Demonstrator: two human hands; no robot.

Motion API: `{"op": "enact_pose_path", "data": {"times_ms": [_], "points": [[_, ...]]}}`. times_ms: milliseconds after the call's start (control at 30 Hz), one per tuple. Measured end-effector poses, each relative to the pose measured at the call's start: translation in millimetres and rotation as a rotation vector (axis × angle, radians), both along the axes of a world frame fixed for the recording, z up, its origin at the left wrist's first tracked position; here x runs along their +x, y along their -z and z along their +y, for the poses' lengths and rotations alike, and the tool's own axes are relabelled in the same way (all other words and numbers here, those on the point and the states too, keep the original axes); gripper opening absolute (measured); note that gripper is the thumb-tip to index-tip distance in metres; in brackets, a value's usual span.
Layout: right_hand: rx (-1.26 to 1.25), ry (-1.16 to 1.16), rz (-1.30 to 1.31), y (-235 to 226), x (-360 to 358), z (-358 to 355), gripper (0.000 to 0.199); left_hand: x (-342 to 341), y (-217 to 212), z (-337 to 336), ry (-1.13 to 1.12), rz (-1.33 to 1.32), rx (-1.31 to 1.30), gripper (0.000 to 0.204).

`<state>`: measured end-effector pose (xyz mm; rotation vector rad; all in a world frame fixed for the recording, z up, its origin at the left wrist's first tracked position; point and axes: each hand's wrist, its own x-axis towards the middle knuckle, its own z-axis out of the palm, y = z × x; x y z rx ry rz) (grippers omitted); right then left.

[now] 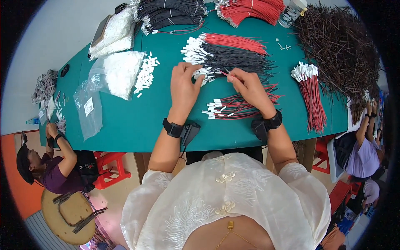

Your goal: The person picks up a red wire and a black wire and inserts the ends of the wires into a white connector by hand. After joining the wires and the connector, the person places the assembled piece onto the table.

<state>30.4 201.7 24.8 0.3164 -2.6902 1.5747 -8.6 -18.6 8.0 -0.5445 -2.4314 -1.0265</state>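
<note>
Above the desk (160,118), the right fingers (239,73) pinch a red wire (225,73), the left fingers' (189,67) hold unclear, with connector-tipped wires (239,107) seemingly done and loose white connectors (146,73) seemingly left.

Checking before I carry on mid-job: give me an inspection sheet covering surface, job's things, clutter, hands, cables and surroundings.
Surface: green table, wires and bags spread over it.
Job's things: red wires and black wires with white ends; loose connectors to their left.
Clutter: clear plastic, cup, dark heap at right.
Left hand: curled beside white ends; grip too small to tell.
Right hand: pinches a red strand.
Cables: black bundle and red bundle at the far side.
Surroundings: co-worker at left, others at right; red stool.
</note>
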Motion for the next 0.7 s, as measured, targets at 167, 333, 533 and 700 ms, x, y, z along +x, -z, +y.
{"op": "enact_pose_path", "data": {"times_ms": [167,333,533,700], "points": [[-0.010,-0.011,0.052,6,0,-2,0.013,-1,-1,6,0.027,0.017,-0.120,0.018],[-0.104,0.044,0.024,13,-2,-2,0.013,-2,-1,6,0.040,0.032,-0.126,0.020],[-0.194,0.097,-0.051,9,-1,0,0.014,-3,1,7,0.091,0.062,0.006,0.018],[-0.216,0.110,0.050,13,-2,-1,0.016,3,0,11,0.161,-0.316,0.365,0.010]]}}
